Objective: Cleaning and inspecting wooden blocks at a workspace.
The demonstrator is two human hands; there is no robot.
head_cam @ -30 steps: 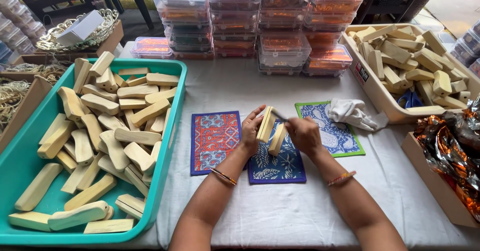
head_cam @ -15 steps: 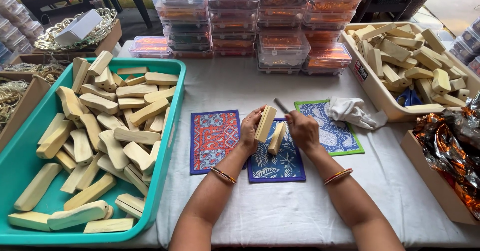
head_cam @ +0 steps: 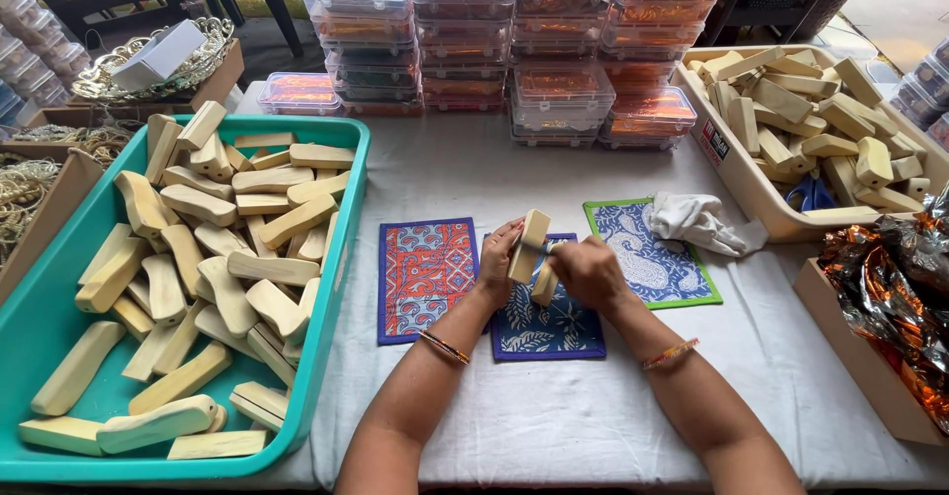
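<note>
A pale wooden block was held upright over the blue patterned mat in the closed grip of the left hand, seemingly steadied so a thin tool, gripped by the right hand, could be worked against it, beside the teal tray of blocks on the desk

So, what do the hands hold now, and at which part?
The left hand grips a wooden block at its lower half. The right hand presses a thin tool, mostly hidden, against it.
</note>
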